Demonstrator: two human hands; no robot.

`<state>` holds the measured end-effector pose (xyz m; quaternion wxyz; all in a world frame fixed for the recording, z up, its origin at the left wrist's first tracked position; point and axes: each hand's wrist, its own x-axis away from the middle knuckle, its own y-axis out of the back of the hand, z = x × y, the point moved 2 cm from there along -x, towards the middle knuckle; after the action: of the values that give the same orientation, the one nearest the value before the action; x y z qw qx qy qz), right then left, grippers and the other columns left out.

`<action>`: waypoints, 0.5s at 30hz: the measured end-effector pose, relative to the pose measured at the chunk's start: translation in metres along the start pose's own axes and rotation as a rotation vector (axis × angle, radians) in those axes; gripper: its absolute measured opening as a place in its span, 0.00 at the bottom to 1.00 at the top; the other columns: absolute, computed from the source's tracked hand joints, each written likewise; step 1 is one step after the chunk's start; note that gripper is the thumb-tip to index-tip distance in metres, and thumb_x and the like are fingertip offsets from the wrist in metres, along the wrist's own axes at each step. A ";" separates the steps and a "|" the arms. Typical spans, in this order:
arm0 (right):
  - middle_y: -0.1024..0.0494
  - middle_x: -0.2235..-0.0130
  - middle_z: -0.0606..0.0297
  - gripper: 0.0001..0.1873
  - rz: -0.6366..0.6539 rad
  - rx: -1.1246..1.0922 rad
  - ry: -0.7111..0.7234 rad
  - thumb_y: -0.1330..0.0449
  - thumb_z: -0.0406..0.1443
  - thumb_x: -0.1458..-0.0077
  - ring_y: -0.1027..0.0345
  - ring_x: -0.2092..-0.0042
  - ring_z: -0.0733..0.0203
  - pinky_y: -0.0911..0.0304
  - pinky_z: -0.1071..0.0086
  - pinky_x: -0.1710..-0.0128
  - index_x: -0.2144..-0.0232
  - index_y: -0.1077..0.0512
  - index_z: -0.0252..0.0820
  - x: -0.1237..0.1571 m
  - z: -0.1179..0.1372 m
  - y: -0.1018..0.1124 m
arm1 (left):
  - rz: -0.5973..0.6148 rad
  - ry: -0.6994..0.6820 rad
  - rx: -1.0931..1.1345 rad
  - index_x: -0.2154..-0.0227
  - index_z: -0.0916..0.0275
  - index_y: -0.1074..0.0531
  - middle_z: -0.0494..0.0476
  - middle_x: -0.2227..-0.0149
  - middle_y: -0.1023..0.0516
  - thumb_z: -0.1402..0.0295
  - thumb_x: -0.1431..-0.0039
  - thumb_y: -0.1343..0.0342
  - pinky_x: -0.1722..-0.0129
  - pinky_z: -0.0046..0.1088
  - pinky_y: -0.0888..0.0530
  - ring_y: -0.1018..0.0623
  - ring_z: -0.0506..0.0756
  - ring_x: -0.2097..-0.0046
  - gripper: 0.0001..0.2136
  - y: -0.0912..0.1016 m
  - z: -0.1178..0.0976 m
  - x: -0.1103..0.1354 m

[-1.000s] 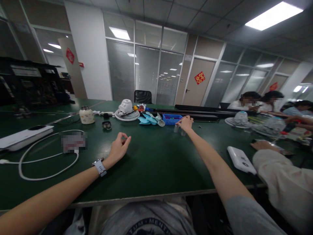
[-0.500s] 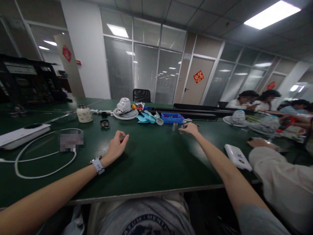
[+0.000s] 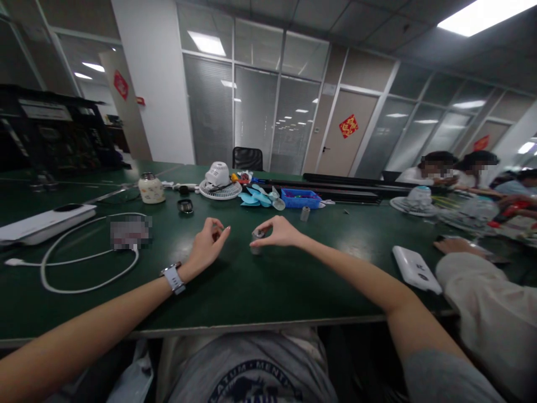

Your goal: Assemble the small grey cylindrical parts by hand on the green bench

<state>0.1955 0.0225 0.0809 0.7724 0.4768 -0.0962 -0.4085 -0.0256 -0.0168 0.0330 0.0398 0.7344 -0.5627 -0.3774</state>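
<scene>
My right hand (image 3: 279,232) grips a small grey metal cylinder (image 3: 256,250) between thumb and fingers, over the middle of the green table. The cylinder stands upright at or just above the tabletop; which of the two I cannot tell. Left of it, my left hand (image 3: 211,243) hovers with loosely curled fingers, thumb apart, and nothing in it. A similar metal cylinder (image 3: 305,214) stands upright farther back, in front of the blue basket (image 3: 300,201). My left wrist wears a watch (image 3: 173,279).
Light-blue fan blades (image 3: 258,197) and a white fan housing (image 3: 218,182) lie at the back. A cream jar (image 3: 151,189) stands left, near a looped white cable (image 3: 86,293). A white device (image 3: 416,268) lies right, beside another person's sleeve (image 3: 474,296). Dark bars (image 3: 348,193) stretch behind.
My right hand has brought one metal cylinder leftward and nearer to me from beside the other cylinder. My left hand has stayed almost in place; the view has shifted slightly.
</scene>
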 end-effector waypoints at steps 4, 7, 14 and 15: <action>0.19 0.66 0.65 0.22 0.046 0.044 0.044 0.32 0.49 0.58 0.27 0.64 0.60 0.38 0.72 0.64 0.64 0.20 0.41 0.001 0.016 -0.019 | 0.008 -0.145 0.019 0.60 0.59 0.40 0.57 0.63 0.22 0.54 0.44 0.45 0.65 0.31 0.30 0.22 0.57 0.60 0.16 -0.004 -0.017 0.002; 0.19 0.67 0.65 0.22 0.040 0.029 0.028 0.31 0.48 0.59 0.28 0.65 0.61 0.40 0.72 0.67 0.64 0.20 0.40 0.002 0.015 -0.023 | 0.107 -0.212 0.069 0.59 0.59 0.40 0.60 0.58 0.22 0.56 0.46 0.43 0.57 0.35 0.29 0.22 0.58 0.55 0.18 -0.009 -0.032 0.002; 0.22 0.73 0.68 0.20 0.019 -0.057 -0.034 0.30 0.48 0.61 0.31 0.69 0.64 0.44 0.74 0.72 0.69 0.21 0.39 0.001 0.005 -0.028 | 0.200 -0.170 0.058 0.61 0.59 0.36 0.59 0.59 0.21 0.55 0.50 0.39 0.58 0.36 0.27 0.20 0.60 0.58 0.19 -0.013 -0.040 0.002; 0.23 0.73 0.69 0.21 0.027 -0.087 -0.050 0.31 0.48 0.62 0.32 0.70 0.64 0.45 0.74 0.72 0.68 0.21 0.38 0.001 0.003 -0.030 | 0.211 -0.174 0.042 0.61 0.59 0.36 0.59 0.59 0.21 0.55 0.50 0.39 0.58 0.36 0.27 0.19 0.60 0.59 0.18 -0.014 -0.040 0.002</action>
<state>0.1786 0.0133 0.0580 0.7950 0.4311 -0.1040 -0.4138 0.0096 -0.0285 0.0536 0.0151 0.6362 -0.6460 -0.4216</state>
